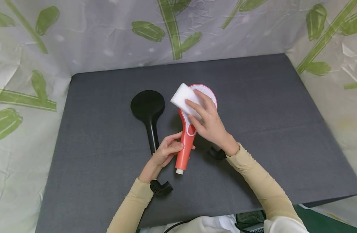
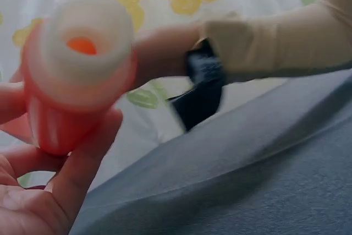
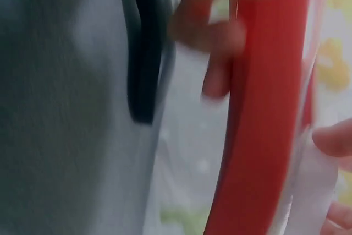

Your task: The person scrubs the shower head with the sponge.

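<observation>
Red shower head: this one (image 1: 188, 139) is up in the person's hands over the middle of the table, looks lifted off the cloth, pale round face up, pale connector end (image 1: 179, 171) toward the person.
Left hand: the left hand (image 1: 166, 150) has fingers and thumb wrapped round the red handle, pretty solid from what I can see.
White sponge: blocky white sponge (image 1: 182, 97) (foam of some kind, I guess), tilted over the face and seemingly touching it; contact edge is mostly hidden by fingers.
Right hand: the right hand (image 1: 209, 121) pinches the sponge from above, fingertips spread along it.
Step in hand: my read is wiping the face, one hand steadying, one rubbing. A still can't prove the sponge is moving though.
Next move calls for: keeping the handle firm, sponge flat and light on the face, maybe turning the head to reach the bits under the fingers.
Black shower head: second one (image 1: 148, 106) lies on the table just left of the red one, smooth side up, handle running down to the left wrist.
Table: grey cloth top (image 1: 269, 113), leaf-print curtain (image 1: 102, 32) round it.
</observation>
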Action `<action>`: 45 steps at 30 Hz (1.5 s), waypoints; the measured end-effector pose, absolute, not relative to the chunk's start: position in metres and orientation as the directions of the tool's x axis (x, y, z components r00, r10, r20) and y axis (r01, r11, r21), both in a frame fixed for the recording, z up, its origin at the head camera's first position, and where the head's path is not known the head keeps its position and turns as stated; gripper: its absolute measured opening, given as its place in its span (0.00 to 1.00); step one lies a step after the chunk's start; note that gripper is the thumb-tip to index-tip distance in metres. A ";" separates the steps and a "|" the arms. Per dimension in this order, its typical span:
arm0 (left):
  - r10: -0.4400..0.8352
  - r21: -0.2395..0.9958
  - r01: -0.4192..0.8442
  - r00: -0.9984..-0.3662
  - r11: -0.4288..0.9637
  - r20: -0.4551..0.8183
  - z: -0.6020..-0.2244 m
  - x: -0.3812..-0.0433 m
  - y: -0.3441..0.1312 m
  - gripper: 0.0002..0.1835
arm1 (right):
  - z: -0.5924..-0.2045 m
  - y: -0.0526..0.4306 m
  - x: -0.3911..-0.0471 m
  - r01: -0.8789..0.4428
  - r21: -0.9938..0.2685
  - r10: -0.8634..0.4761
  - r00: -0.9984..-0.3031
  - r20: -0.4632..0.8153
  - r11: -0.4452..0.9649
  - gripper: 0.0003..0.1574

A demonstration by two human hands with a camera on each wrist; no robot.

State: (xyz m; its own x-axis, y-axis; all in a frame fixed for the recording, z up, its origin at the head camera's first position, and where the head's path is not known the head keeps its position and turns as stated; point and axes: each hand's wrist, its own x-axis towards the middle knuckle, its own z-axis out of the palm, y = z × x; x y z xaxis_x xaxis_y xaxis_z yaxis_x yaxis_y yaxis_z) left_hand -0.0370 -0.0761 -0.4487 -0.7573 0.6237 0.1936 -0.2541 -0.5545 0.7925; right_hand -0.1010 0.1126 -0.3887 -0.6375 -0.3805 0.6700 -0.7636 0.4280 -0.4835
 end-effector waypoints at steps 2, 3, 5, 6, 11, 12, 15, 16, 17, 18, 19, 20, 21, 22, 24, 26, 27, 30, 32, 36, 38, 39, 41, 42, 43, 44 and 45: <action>0.631 0.794 -0.255 -0.750 -0.552 0.198 -0.449 -0.036 -0.075 0.31 | -0.387 0.118 -0.109 -0.732 -0.478 -0.332 -0.660 0.674 0.486 0.26; 0.629 0.794 -0.254 -0.752 -0.552 0.197 -0.449 -0.035 -0.075 0.32 | -0.386 0.121 -0.112 -0.709 -0.492 -0.297 -0.678 0.672 0.505 0.26; 0.617 0.794 -0.247 -0.762 -0.555 0.195 -0.449 -0.034 -0.074 0.32 | -0.387 0.130 -0.116 -0.661 -0.517 -0.243 -0.714 0.656 0.544 0.25; 0.607 0.795 -0.240 -0.771 -0.557 0.193 -0.449 -0.034 -0.074 0.32 | -0.388 0.135 -0.116 -0.635 -0.540 -0.216 -0.735 0.643 0.553 0.25; 0.569 0.788 -0.235 -0.804 -0.569 0.171 -0.445 -0.037 -0.077 0.31 | -0.401 0.145 -0.103 -0.595 -0.603 -0.179 -0.775 0.607 0.532 0.26; 0.565 0.790 -0.232 -0.808 -0.567 0.168 -0.445 -0.038 -0.078 0.30 | -0.403 0.144 -0.098 -0.603 -0.604 -0.189 -0.772 0.607 0.521 0.27; 0.562 0.785 -0.240 -0.811 -0.571 0.161 -0.444 -0.040 -0.077 0.29 | -0.407 0.137 -0.084 -0.650 -0.579 -0.265 -0.746 0.611 0.492 0.27; 0.562 0.786 -0.237 -0.810 -0.571 0.164 -0.444 -0.041 -0.077 0.29 | -0.407 0.133 -0.080 -0.667 -0.567 -0.293 -0.733 0.613 0.483 0.28; 0.566 0.786 -0.239 -0.807 -0.571 0.166 -0.444 -0.041 -0.076 0.29 | -0.406 0.130 -0.077 -0.683 -0.558 -0.317 -0.722 0.615 0.472 0.28; 0.570 0.788 -0.236 -0.803 -0.569 0.172 -0.444 -0.041 -0.076 0.29 | -0.405 0.126 -0.075 -0.699 -0.544 -0.342 -0.708 0.618 0.464 0.28; 0.576 0.789 -0.235 -0.799 -0.568 0.176 -0.444 -0.041 -0.075 0.28 | -0.403 0.124 -0.075 -0.712 -0.533 -0.363 -0.697 0.619 0.458 0.28; 0.580 0.791 -0.233 -0.794 -0.565 0.180 -0.444 -0.041 -0.074 0.28 | -0.401 0.121 -0.076 -0.722 -0.524 -0.376 -0.687 0.622 0.452 0.28; 0.585 0.797 -0.228 -0.789 -0.559 0.185 -0.444 -0.040 -0.073 0.28 | -0.399 0.119 -0.078 -0.729 -0.515 -0.385 -0.680 0.624 0.451 0.28; 0.591 0.800 -0.224 -0.784 -0.556 0.191 -0.444 -0.040 -0.072 0.29 | -0.396 0.118 -0.081 -0.733 -0.509 -0.387 -0.675 0.628 0.451 0.28; 0.597 0.804 -0.220 -0.778 -0.553 0.197 -0.444 -0.039 -0.070 0.29 | -0.392 0.117 -0.088 -0.736 -0.497 -0.388 -0.670 0.633 0.459 0.27; 0.598 0.804 -0.223 -0.777 -0.551 0.194 -0.444 -0.039 -0.069 0.30 | -0.389 0.116 -0.095 -0.731 -0.491 -0.383 -0.673 0.633 0.474 0.26; 0.597 0.803 -0.225 -0.778 -0.552 0.193 -0.443 -0.039 -0.068 0.30 | -0.388 0.117 -0.098 -0.726 -0.487 -0.378 -0.677 0.632 0.486 0.26; 0.588 0.796 -0.230 -0.787 -0.560 0.186 -0.442 -0.038 -0.068 0.29 | -0.387 0.121 -0.108 -0.694 -0.490 -0.333 -0.699 0.633 0.527 0.25; 0.584 0.794 -0.233 -0.792 -0.561 0.180 -0.442 -0.037 -0.068 0.29 | -0.388 0.125 -0.112 -0.660 -0.502 -0.283 -0.721 0.633 0.559 0.25; 0.571 0.791 -0.230 -0.802 -0.567 0.176 -0.441 -0.036 -0.070 0.28 | -0.394 0.136 -0.113 -0.591 -0.546 -0.178 -0.758 0.627 0.594 0.25; 0.557 0.788 -0.225 -0.813 -0.573 0.172 -0.441 -0.036 -0.070 0.28 | -0.398 0.141 -0.109 -0.572 -0.564 -0.156 -0.771 0.618 0.595 0.25; 0.548 0.786 -0.223 -0.819 -0.577 0.170 -0.442 -0.036 -0.071 0.28 | -0.400 0.142 -0.106 -0.570 -0.569 -0.156 -0.774 0.613 0.592 0.25; 0.531 0.786 -0.215 -0.831 -0.580 0.164 -0.442 -0.037 -0.071 0.27 | -0.404 0.142 -0.098 -0.578 -0.576 -0.175 -0.777 0.604 0.578 0.25; 0.523 0.786 -0.212 -0.837 -0.581 0.161 -0.442 -0.038 -0.071 0.27 | -0.405 0.142 -0.093 -0.587 -0.573 -0.198 -0.777 0.598 0.572 0.25; 0.515 0.789 -0.208 -0.843 -0.578 0.155 -0.442 -0.039 -0.071 0.27 | -0.407 0.141 -0.088 -0.600 -0.571 -0.226 -0.774 0.591 0.560 0.26; 0.507 0.791 -0.206 -0.849 -0.576 0.148 -0.442 -0.040 -0.071 0.27 | -0.408 0.139 -0.083 -0.615 -0.570 -0.257 -0.769 0.585 0.544 0.26; 0.495 0.794 -0.201 -0.858 -0.574 0.140 -0.442 -0.040 -0.070 0.27 | -0.409 0.137 -0.078 -0.631 -0.571 -0.290 -0.764 0.577 0.525 0.26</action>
State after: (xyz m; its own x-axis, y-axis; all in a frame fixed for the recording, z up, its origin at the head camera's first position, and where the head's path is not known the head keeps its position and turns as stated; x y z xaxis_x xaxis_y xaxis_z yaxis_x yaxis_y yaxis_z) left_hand -0.0402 -0.0704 -0.4420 -0.8578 0.4945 0.1403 -0.2011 -0.5739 0.7938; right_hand -0.0782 0.1369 -0.4091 -0.7636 -0.2896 0.5770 -0.6308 0.5252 -0.5712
